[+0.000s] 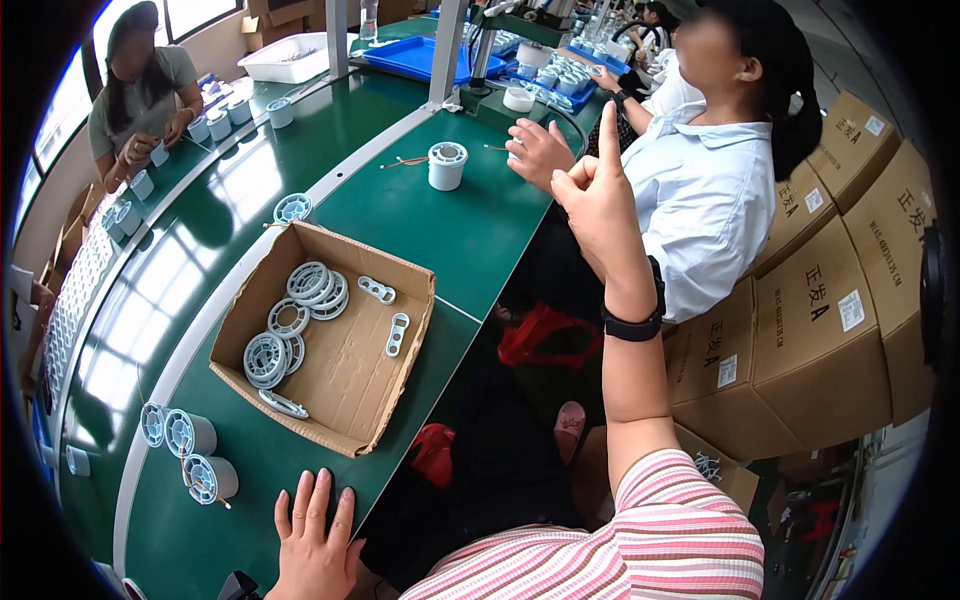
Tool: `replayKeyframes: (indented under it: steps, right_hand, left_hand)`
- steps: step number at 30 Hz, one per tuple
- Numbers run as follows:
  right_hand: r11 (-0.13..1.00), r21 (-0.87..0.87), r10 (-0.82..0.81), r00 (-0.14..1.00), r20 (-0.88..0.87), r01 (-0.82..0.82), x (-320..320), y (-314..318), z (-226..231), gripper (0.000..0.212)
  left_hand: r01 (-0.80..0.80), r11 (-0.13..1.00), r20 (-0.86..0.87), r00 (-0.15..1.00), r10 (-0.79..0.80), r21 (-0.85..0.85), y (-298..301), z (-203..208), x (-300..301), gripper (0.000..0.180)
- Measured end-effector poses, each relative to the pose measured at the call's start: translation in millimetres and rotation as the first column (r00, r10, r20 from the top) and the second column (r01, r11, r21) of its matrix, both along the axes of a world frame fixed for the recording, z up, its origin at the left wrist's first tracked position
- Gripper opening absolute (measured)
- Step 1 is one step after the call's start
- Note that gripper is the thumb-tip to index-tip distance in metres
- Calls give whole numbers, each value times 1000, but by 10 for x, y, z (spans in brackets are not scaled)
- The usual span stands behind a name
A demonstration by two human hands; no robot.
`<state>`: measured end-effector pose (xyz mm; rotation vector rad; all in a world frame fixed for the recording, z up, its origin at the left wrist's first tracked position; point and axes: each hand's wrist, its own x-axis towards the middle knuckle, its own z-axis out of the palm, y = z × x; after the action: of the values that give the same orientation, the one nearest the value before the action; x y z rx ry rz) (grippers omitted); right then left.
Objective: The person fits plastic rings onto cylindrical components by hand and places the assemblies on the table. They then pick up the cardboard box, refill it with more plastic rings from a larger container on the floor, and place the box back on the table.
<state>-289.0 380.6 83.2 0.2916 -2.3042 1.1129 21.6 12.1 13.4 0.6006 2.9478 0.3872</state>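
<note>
My left hand (315, 540) lies flat on the green table near its front edge, fingers spread, holding nothing. To its left sit white round plastic housings with ribbed light-blue tops (190, 433), short wires on them. My right hand (598, 200) is raised in the air, its index finger stretched out and nothing visible in it; the other fingers are partly hidden. Beyond my left hand stands an open cardboard box (345, 350) with several light-blue plastic rings (290, 318) and flat two-holed brackets (397, 335). A single white housing (447, 166) with wires stands farther back.
A co-worker in a light shirt (680, 190) sits to the right, one hand (540, 150) beside mine. Stacked cartons (815, 340) stand behind them. Across a glossy green belt (200, 230), another person (140, 100) handles a housing. Blue trays (420, 58) and a metal post (447, 50) are at the back.
</note>
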Motion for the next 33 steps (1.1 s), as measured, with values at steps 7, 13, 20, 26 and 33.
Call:
replayKeyframes:
  steps: [7, 13, 20, 26, 33]
  right_hand:
    - [997, 14, 71, 997, 13, -71, 159, -214, -285, 69]
    - [981, 67, 178, 982, 56, -181, 236, -499, -1278, 26]
    - [1000, 22, 5, 926, -377, 3, 362, -645, -1669, 23]
    - [942, -234, 298, 919, 257, -240, 942, -1063, -1144, 62]
    - [955, -241, 258, 892, 372, -175, 1268, -1471, -1065, 88]
  left_hand:
    - [0, 1000, -7, 1000, 0, -3, -16, -9, 9, 67]
    - [-4, 999, 8, 1000, 4, 34, -10, 35, -18, 62]
    - [125, 992, -25, 992, -125, 3, -67, 1, -41, 59]
    - [25, 979, 81, 996, -42, 202, -63, 28, -81, 48]
    - [-118, 894, 153, 987, 57, 431, -75, 64, -142, 27]
